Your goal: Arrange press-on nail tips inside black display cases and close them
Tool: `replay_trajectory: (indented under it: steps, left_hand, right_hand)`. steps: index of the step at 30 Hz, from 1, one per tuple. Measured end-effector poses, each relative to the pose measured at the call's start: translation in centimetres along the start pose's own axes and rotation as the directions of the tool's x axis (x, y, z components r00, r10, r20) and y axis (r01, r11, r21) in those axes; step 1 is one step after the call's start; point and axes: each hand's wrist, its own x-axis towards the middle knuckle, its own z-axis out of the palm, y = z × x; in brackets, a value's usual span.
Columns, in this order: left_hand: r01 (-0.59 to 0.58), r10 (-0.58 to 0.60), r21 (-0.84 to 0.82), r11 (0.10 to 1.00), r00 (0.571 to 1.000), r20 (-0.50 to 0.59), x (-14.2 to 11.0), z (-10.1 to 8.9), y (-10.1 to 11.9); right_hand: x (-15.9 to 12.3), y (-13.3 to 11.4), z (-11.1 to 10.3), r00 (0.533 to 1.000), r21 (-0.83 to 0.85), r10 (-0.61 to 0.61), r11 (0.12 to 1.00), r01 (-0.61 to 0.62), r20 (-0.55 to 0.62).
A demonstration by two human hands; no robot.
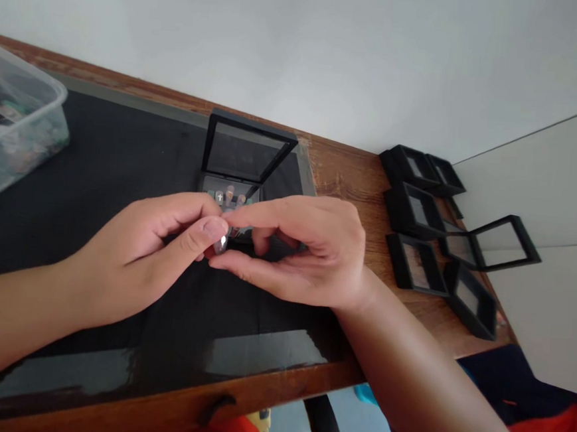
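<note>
A small, shiny grey false nail [221, 243] is pinched between my two hands over the black mat. My left hand [140, 251] grips it with the thumb on top, its other fingers mostly hidden behind. From the right, the index finger and thumb of my right hand [310, 251] close on the nail's upper and lower ends. Just behind my fingers stands a black-framed display case [254, 123] with its clear lid raised. Several decorated false nails [229, 195] lie inside, one bearing a white cross; my hands cover part of them.
At the left is a clear plastic bin [31, 112] full of small packets. Several black display frames [421, 210] sit on the wooden table [344, 174] at the right, one of them standing open [509, 243]. A white wall rises behind the table.
</note>
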Motion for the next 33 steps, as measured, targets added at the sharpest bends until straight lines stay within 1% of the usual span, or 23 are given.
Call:
replay_trajectory:
  steps: [4, 6, 9, 14, 16, 19, 21, 23, 25, 27, 29, 31, 33]
  left_hand:
    - [0.093, -0.096, -0.058, 0.994, 0.994, -0.053, -0.6, 0.3, 0.4]
    - [0.089, -0.092, -0.078, 0.993, 0.995, -0.032, -0.6, 0.3, 0.5]
    - [0.051, -0.050, -0.086, 0.995, 0.999, 0.017, -0.2, 0.0, 0.3]
    - [0.013, -0.011, -0.094, 0.996, 1.000, 0.025, 0.2, -0.2, 0.1]
    - [0.041, -0.039, -0.135, 0.990, 0.999, 0.017, 0.2, 0.0, 0.1]
    - [0.119, -0.132, -0.235, 0.965, 0.990, -0.040, 0.2, 0.2, 0.1]
    - [0.126, -0.160, -0.257, 0.958, 0.981, -0.114, 0.2, 0.0, 0.0]
    - [0.092, -0.131, -0.214, 0.973, 0.975, -0.178, 0.2, -0.3, 0.0]
    - [0.064, -0.088, -0.120, 0.991, 0.974, -0.207, 0.2, -0.7, 0.0]
    - [0.051, -0.056, -0.030, 0.998, 0.976, -0.212, 0.2, -1.0, 0.1]
    - [0.045, -0.043, 0.005, 0.999, 0.975, -0.218, 0.3, -1.1, 0.1]
    - [0.049, -0.052, -0.022, 0.999, 0.976, -0.213, 0.5, -1.0, 0.0]
    - [0.061, -0.074, -0.071, 0.996, 0.978, -0.197, 0.7, -0.9, -0.1]
  right_hand:
    - [0.2, -0.1, -0.1, 0.997, 0.055, -0.049, 0.997, 0.052, -0.055]
    - [0.3, 0.1, -0.1, 0.996, 0.062, -0.068, 0.996, 0.072, -0.063]
    - [0.2, 0.2, 0.0, 0.996, 0.081, -0.078, 0.993, 0.082, -0.052]
    - [0.1, -0.1, -0.1, 1.000, 0.119, 0.004, 0.993, -0.001, -0.021]
    - [0.2, -0.3, -0.3, 0.999, 0.132, 0.035, 0.991, -0.033, -0.012]
    - [0.3, -0.4, -1.0, 0.996, 0.117, 0.086, 0.989, -0.088, 0.021]
    - [0.5, -0.2, -1.5, 0.992, 0.062, 0.123, 0.990, -0.123, 0.008]
    - [0.6, 0.2, -1.9, 0.987, 0.023, 0.154, 0.988, -0.153, -0.047]
    - [0.8, 0.6, -2.3, 0.975, 0.027, 0.216, 0.976, -0.215, -0.045]
    - [1.1, 0.8, -2.7, 0.949, 0.037, 0.310, 0.949, -0.313, 0.062]
    - [1.3, 0.9, -2.8, 0.895, -0.006, 0.399, 0.914, -0.406, 0.200]
    - [1.6, 1.0, -2.8, 0.835, -0.060, 0.464, 0.881, -0.469, 0.294]
    - [1.8, 1.0, -2.6, 0.776, -0.099, 0.514, 0.850, -0.517, 0.364]
